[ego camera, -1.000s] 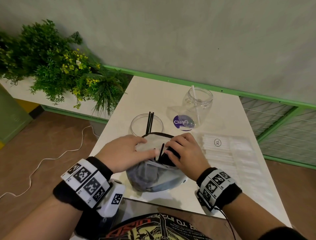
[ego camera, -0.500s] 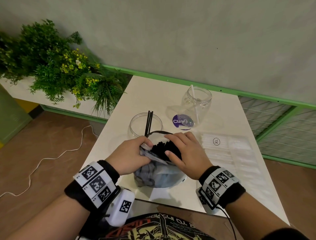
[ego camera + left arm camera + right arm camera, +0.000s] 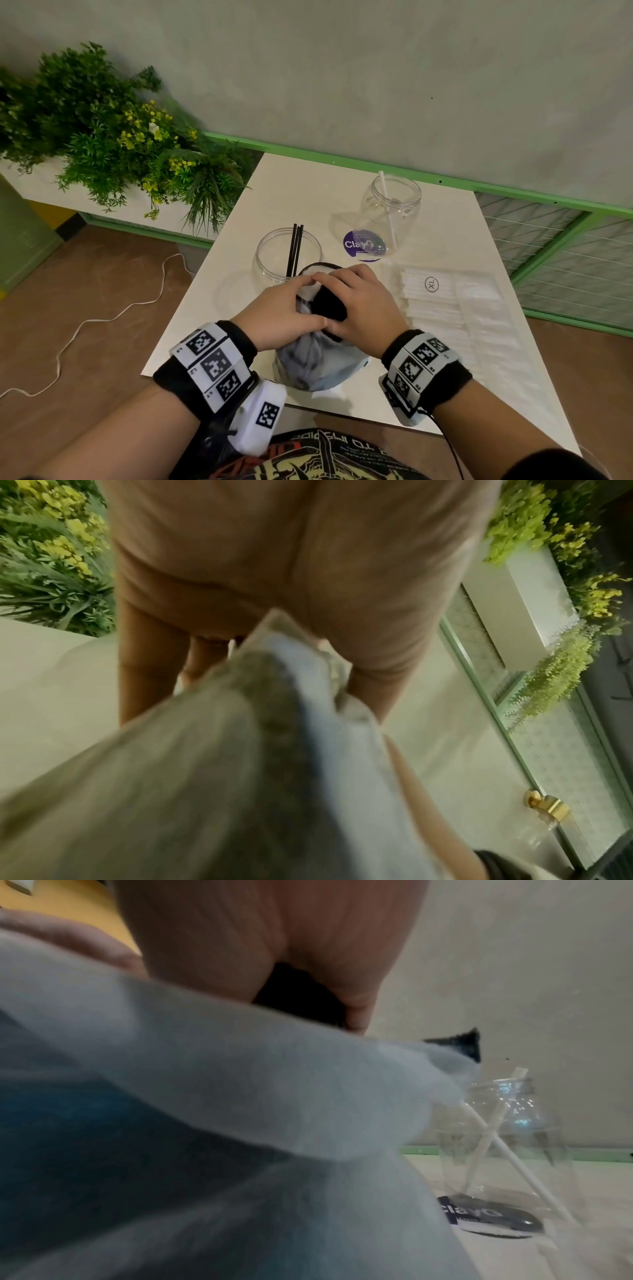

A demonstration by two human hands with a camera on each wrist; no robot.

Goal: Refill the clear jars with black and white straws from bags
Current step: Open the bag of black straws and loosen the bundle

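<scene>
Crinkled plastic bag point(image 3: 317, 365) | black straw bundle point(image 3: 329, 301) | both hands gripping

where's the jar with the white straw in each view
Head: the jar with the white straw stands upper centre-right on the table, beyond both hands.
Left wrist: not in it; the left hand and the bag fill the view.
Right wrist: lower right, upright on the table, past the bag.
Shared landmark: the purple round sticker at the jar's base, and.
</scene>
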